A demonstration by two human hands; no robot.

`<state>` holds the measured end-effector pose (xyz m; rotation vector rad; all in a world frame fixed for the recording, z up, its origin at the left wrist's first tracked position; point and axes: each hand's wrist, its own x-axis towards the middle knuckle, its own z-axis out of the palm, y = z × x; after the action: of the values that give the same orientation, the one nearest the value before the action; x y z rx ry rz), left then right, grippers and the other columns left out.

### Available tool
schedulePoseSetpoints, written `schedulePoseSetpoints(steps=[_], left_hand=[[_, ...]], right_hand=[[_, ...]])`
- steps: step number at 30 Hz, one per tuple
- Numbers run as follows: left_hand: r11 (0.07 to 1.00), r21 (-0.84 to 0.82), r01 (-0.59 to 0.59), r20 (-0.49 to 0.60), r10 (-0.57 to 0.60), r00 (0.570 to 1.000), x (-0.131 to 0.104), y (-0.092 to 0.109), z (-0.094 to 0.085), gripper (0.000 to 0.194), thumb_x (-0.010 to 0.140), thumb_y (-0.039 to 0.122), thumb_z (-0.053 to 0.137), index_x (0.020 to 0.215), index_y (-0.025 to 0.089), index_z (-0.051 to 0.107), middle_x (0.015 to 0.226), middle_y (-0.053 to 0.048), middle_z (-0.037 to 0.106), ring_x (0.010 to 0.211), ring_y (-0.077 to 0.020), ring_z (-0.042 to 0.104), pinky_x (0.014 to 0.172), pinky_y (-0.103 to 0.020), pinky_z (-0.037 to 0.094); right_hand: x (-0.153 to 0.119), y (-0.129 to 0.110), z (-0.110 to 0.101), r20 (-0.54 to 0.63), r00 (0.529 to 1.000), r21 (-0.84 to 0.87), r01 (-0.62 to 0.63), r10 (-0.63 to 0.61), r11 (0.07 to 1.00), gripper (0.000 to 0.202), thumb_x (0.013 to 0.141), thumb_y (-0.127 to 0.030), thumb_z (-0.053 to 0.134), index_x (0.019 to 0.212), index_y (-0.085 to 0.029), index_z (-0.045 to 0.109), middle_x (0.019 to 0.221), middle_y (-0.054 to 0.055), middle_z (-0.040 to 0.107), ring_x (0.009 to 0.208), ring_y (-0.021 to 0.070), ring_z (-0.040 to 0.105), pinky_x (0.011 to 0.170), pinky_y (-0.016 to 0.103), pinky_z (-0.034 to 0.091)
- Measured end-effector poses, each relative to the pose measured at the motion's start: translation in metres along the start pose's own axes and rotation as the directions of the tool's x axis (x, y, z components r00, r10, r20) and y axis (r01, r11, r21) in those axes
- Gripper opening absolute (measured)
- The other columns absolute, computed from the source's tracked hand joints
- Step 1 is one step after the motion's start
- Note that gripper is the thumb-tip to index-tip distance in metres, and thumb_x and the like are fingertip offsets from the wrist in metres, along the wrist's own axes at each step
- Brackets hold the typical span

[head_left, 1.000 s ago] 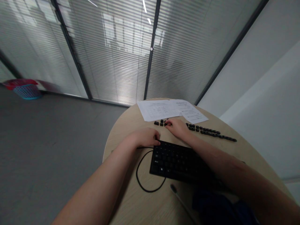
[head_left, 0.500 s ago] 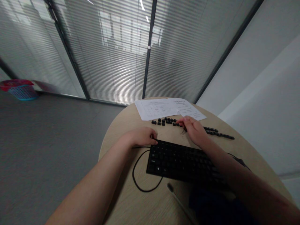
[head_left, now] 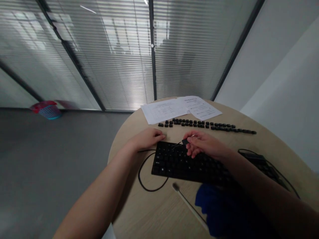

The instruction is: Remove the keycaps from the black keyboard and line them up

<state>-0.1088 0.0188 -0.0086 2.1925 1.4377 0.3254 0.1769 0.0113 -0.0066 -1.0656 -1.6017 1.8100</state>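
A black keyboard (head_left: 184, 166) lies on the round wooden table (head_left: 154, 212). My left hand (head_left: 148, 137) rests by its upper left corner, fingers curled together; what they hold, if anything, is hidden. Over the keyboard's upper part, my right hand (head_left: 199, 142) pinches a thin wire tool (head_left: 177, 145) with a small black piece beside the fingertips. The tool's wire ends reach over the top rows of keys. Loose black keycaps (head_left: 199, 123) stand in rows behind the keyboard.
Printed papers (head_left: 165, 110) lie at the table's back. A brush (head_left: 188, 204) and a blue cloth (head_left: 216, 209) are in front of the keyboard. A black cable (head_left: 140, 177) loops at the left; another black device (head_left: 261, 162) lies right. A basket (head_left: 51, 111) stands on the floor.
My right hand has come from the keycap rows down over the keyboard, with the wire tool now plainly seen. My left hand sits slightly off the corner. The whole view has shifted.
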Motion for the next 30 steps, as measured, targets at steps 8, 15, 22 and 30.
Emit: schedulePoseSetpoints(steps=[8,15,22,30], left_hand=[[0.998,0.016,-0.062,-0.059,0.063,0.996,0.003,0.006,0.007,0.040,0.104,0.039,0.044,0.098,0.018,0.078,0.094,-0.006,0.078,0.086,-0.0201,0.068,0.085,-0.033,0.050],[0.993,0.070,-0.094,-0.041,0.097,0.994,0.004,0.016,0.013,0.037,0.104,0.036,0.045,0.100,0.018,0.077,0.099,-0.008,0.079,0.091,-0.0216,0.068,0.088,-0.035,0.051],[0.987,0.108,-0.121,-0.011,0.123,0.992,0.007,0.024,0.020,0.037,0.102,0.039,0.048,0.092,0.018,0.077,0.093,-0.010,0.077,0.083,-0.0217,0.066,0.078,-0.035,0.048],[0.973,0.174,-0.153,0.015,0.153,0.988,0.012,0.024,0.029,0.035,0.100,0.043,0.052,0.099,0.019,0.078,0.094,-0.009,0.077,0.083,-0.0214,0.066,0.074,-0.032,0.045]], right_hand=[[0.001,0.003,0.004,-0.015,0.982,-0.198,0.183,-0.189,0.963,0.026,0.098,-0.044,0.065,0.087,-0.021,0.061,0.069,0.002,0.069,0.060,0.0133,0.065,0.054,0.024,0.053],[0.000,0.011,0.014,-0.025,0.968,-0.309,0.230,-0.250,0.923,0.028,0.101,-0.047,0.057,0.087,-0.022,0.060,0.069,0.002,0.069,0.061,0.0144,0.066,0.060,0.027,0.055],[-0.001,0.009,0.024,-0.012,0.955,-0.442,0.260,-0.295,0.859,0.022,0.099,-0.041,0.057,0.090,-0.022,0.064,0.068,0.001,0.070,0.053,0.0136,0.062,0.053,0.026,0.048],[0.006,0.014,0.023,-0.053,0.971,-0.365,0.199,-0.234,0.910,0.033,0.098,-0.053,0.053,0.089,-0.022,0.059,0.065,0.001,0.068,0.053,0.0142,0.062,0.047,0.024,0.043]])
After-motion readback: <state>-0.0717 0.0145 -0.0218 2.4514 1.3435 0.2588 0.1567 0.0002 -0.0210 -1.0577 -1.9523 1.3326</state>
